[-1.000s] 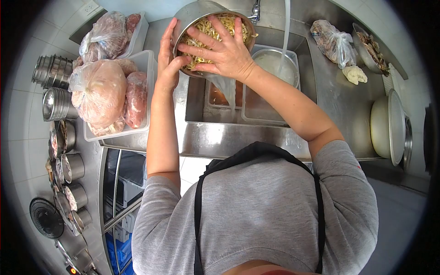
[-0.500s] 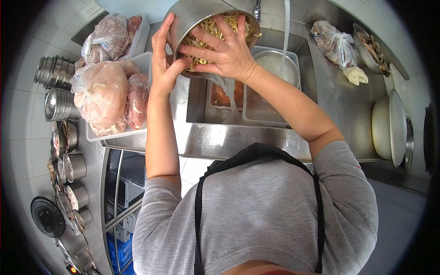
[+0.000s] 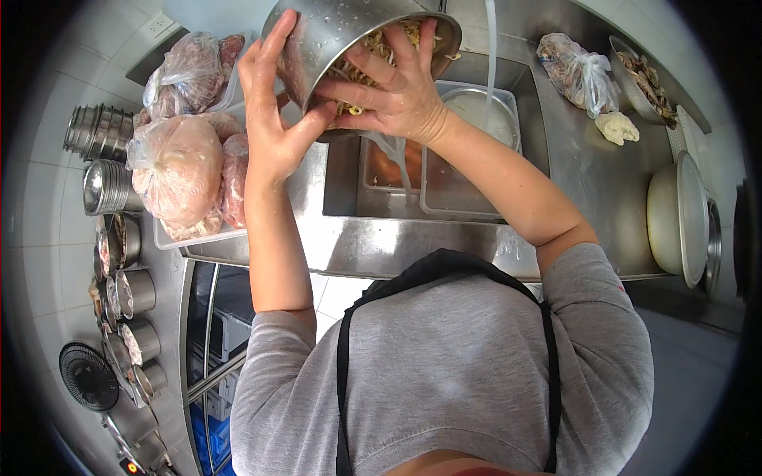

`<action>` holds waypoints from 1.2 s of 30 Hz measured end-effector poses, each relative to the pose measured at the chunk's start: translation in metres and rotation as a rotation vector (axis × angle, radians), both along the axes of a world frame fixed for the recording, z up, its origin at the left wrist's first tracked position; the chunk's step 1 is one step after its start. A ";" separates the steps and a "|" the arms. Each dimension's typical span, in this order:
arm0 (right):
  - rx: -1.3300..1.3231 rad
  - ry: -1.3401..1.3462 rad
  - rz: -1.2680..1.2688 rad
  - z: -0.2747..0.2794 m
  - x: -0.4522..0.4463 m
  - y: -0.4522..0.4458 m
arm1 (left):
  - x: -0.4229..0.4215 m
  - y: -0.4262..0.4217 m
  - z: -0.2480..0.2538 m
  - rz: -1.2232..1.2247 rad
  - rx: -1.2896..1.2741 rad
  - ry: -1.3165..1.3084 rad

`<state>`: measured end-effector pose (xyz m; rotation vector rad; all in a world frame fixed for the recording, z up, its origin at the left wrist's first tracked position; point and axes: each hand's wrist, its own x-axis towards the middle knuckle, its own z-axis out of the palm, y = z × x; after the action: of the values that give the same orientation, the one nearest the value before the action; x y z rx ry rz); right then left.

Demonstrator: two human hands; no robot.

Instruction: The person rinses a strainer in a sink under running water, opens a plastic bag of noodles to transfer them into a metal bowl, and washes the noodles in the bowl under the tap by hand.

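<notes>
A metal pot (image 3: 321, 44) is tipped well over above the sink (image 3: 341, 186), its mouth facing me and to the right. Inside it are bean sprouts (image 3: 367, 73). My left hand (image 3: 278, 119) grips the pot's left side and lower rim, thumb at the rim. My right hand (image 3: 401, 91) lies across the mouth with fingers spread over the sprouts, holding them back. Cloudy water (image 3: 397, 155) streams out from below my right hand into the sink. A few sprouts stick out at the right rim.
The sink holds a clear container of water (image 3: 468, 178) under a hose (image 3: 490, 63), and one with orange-red contents (image 3: 389, 170). Bagged meat (image 3: 178, 170) fills tubs at left, beside stacked metal pots (image 3: 99, 131). At right are another bag (image 3: 575, 75) and a large bowl (image 3: 667, 218).
The pot has tilted further, its mouth turning more downward. My left hand has shifted left and up along its side, and my right hand still covers the sprouts.
</notes>
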<state>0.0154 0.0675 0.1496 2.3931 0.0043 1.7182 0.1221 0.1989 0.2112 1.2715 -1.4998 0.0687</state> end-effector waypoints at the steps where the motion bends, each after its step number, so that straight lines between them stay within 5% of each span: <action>1: -0.011 -0.031 0.020 0.001 0.000 0.000 | -0.006 0.002 0.004 0.009 0.017 0.029; 13: 0.105 -0.005 0.083 0.002 -0.014 -0.001 | -0.013 -0.004 0.009 0.056 0.064 -0.031; 18: 0.420 0.566 0.060 -0.033 -0.038 -0.050 | -0.011 -0.073 -0.081 -0.200 0.435 0.949; 21: 0.585 0.875 -0.058 -0.077 -0.057 -0.091 | -0.024 -0.115 -0.140 -0.236 0.790 1.176; 27: 0.833 0.824 -0.012 -0.102 -0.111 -0.156 | -0.068 -0.171 -0.202 -0.255 0.919 1.543; 31: 1.142 0.683 -0.302 -0.095 -0.149 -0.187 | -0.087 -0.186 -0.212 -0.326 0.845 1.581; 33: 1.089 0.570 -0.478 -0.095 -0.161 -0.186 | -0.094 -0.195 -0.217 -0.318 0.843 1.579; 35: 1.906 0.665 -0.458 -0.090 -0.167 -0.182 | -0.097 -0.203 -0.222 -0.380 0.869 1.644; 36: 2.019 0.594 -0.262 -0.105 -0.173 -0.177 | -0.097 -0.206 -0.225 -0.381 0.876 1.642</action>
<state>-0.1572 -0.1098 0.0446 3.2375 -2.8542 0.4006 0.0247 -0.0074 -0.0135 1.0266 -0.1838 -1.6184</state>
